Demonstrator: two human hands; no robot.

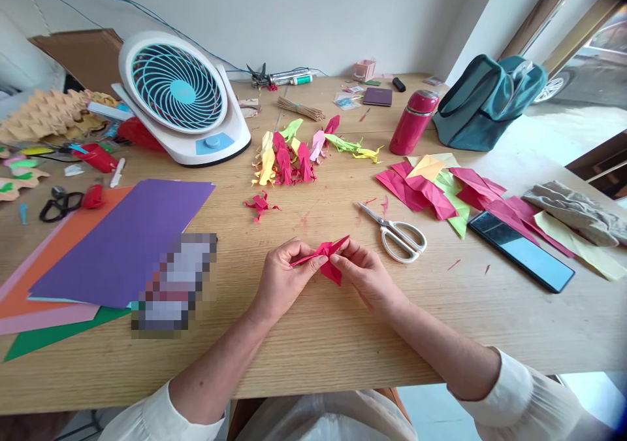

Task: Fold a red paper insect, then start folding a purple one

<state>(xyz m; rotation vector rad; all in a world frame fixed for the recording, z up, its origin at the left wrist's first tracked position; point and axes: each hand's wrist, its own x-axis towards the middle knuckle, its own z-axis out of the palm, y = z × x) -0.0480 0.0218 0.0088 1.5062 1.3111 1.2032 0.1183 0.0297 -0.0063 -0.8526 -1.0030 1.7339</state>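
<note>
A partly folded red paper piece (327,259) is held just above the wooden table (313,349) near its front edge. My left hand (284,274) pinches the left side of the red paper, fingers closed on it. My right hand (365,274) pinches its right side, thumb and fingers pressed together. A small finished red paper figure (260,204) lies on the table beyond my hands. White-handled scissors (399,233) rest to the right of my right hand.
Several folded paper figures (294,153) in yellow, red, pink and green lie mid-table. A white fan (179,98) stands back left. Coloured sheets (122,238) lie left; paper squares (441,189), a phone (522,251), a red flask (414,122) and a teal bag (484,101) sit right.
</note>
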